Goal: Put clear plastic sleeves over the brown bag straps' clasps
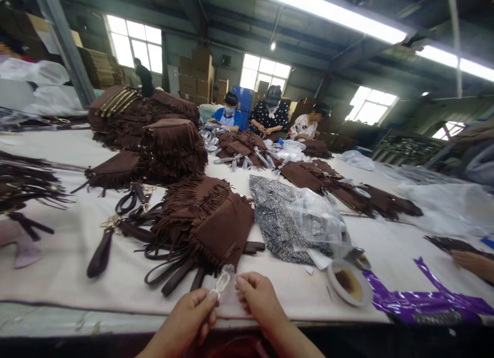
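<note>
Near the table's front edge, my left hand (195, 311) pinches a small gold-coloured metal clasp (223, 282). Clear plastic film (228, 269) clings around the clasp's upper end. Just to its right is my right hand (259, 296), thumb and fingertips pressed together beside the film; what they grip, if anything, is too small to make out. Beyond both hands lies a pile of brown fringed pouches (224, 229), with brown wrist straps (179, 275) sticking out towards me. More straps with gold clasps (111, 224) lie left of the pile.
Taller stacks of brown fringed pouches (173, 147) stand behind. To the right are a grey woven cloth (270, 219), a bowl with brown liquid (350, 283) and a purple plastic wrapper (424, 301). Another person's hand (473, 263) is at the right edge; several people sit across the table.
</note>
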Demonstrator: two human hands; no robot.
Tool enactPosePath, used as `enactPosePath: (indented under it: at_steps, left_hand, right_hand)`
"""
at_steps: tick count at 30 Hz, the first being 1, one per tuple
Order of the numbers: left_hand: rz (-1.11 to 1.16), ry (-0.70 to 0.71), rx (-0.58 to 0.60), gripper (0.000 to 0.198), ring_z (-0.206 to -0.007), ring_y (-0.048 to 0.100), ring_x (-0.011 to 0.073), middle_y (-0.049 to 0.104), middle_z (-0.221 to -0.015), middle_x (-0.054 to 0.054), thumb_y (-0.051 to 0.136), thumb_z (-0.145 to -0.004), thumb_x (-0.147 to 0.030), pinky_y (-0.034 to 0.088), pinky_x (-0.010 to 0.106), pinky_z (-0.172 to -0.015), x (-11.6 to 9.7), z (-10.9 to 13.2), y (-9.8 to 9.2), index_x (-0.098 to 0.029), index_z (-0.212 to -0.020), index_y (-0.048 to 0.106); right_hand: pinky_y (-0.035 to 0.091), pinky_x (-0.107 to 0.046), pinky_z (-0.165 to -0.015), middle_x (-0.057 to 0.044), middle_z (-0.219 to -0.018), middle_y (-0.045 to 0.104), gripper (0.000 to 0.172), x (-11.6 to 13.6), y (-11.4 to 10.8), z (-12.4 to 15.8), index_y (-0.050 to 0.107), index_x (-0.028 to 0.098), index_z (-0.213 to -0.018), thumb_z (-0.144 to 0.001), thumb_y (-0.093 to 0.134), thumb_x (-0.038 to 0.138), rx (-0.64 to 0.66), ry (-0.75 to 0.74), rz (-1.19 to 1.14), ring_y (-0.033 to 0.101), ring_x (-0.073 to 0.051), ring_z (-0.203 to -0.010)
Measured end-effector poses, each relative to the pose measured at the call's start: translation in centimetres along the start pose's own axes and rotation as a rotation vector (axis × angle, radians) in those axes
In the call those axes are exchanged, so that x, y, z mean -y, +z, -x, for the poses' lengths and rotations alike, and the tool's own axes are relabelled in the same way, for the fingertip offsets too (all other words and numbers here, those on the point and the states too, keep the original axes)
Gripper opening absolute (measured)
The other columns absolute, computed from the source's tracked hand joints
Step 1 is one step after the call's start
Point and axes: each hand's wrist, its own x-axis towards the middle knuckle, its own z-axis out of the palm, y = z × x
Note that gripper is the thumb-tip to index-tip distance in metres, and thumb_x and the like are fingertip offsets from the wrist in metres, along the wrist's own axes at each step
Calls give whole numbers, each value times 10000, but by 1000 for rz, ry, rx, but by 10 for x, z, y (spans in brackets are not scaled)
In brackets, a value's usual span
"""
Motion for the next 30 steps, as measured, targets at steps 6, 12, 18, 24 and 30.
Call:
enactPosePath:
  at_steps: [6, 12, 18, 24, 30]
  left_hand:
    - [-384, 108, -65, 411, -397, 417, 114, 495, -451, -46, 472, -823, -576, 277, 221, -425, -15, 3, -11, -197, -673, 528]
    - [-835, 320, -220, 278, -774, 635, 217, 686, -800, 45, 470, -883, -426, 445, 294, -701, -31, 9, -33, -210, -855, 643]
    - [-962, 744, -536, 289, -1056, 573, 287, 656, -1075, 143, 523, -860, -332, 382, 394, -984, -24, 16, -20, -188, -1077, 647]
    - [-607, 438, -89, 286, -767, 629, 223, 688, -781, 63, 424, -899, -356, 473, 298, -705, -28, -3, 31, -210, -794, 647]
    - [-530, 355, -201, 322, -847, 654, 279, 722, -830, 72, 504, -798, -478, 500, 358, -795, -28, -40, 21, -214, -780, 687]
  right_hand:
    - [372, -316, -731, -60, -810, 603, 172, 1, -5, -18, 691, 197, -827, -659, 658, 178, -182, -458, 569, 522, -215, -783]
    - [346, -282, -692, -31, -702, 556, 134, 2, 6, -36, 616, 191, -622, -688, 554, 92, -174, -533, 656, 502, -179, -745]
    - [379, -259, -691, -17, -767, 602, 102, 21, 10, -33, 614, 180, -757, -726, 533, 126, -149, -638, 384, 528, -155, -745]
    - [307, -223, -519, 53, -559, 496, 51, 26, 5, -27, 572, 183, -743, -739, 523, 168, -18, -424, 328, 434, -105, -524]
    - [346, -234, -586, 4, -686, 601, 66, 22, -7, -15, 601, 185, -737, -726, 544, 154, -129, -452, 429, 513, -132, -641]
